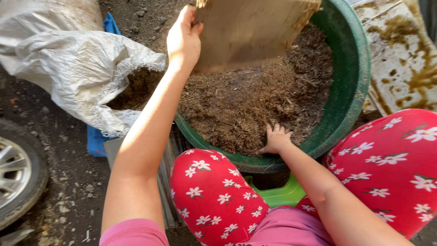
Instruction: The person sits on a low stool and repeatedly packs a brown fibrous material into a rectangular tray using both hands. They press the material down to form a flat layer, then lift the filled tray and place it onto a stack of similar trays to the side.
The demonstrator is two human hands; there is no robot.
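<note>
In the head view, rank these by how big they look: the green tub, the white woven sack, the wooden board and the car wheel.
1. Green tub.
2. White woven sack, cut off by the frame, so close to the tub.
3. Wooden board, held by the left hand, top cropped.
4. Car wheel, only partly in view.

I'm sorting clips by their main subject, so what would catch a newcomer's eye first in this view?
Probably the big green tub at centre, filled with dry brown crumbly material. The left hand grips a flat wooden board tilted over the tub's far side, while the right hand presses into the material near the front rim. Bright red flowered trousers fill the foreground, and an open white woven sack lies at left.
</note>
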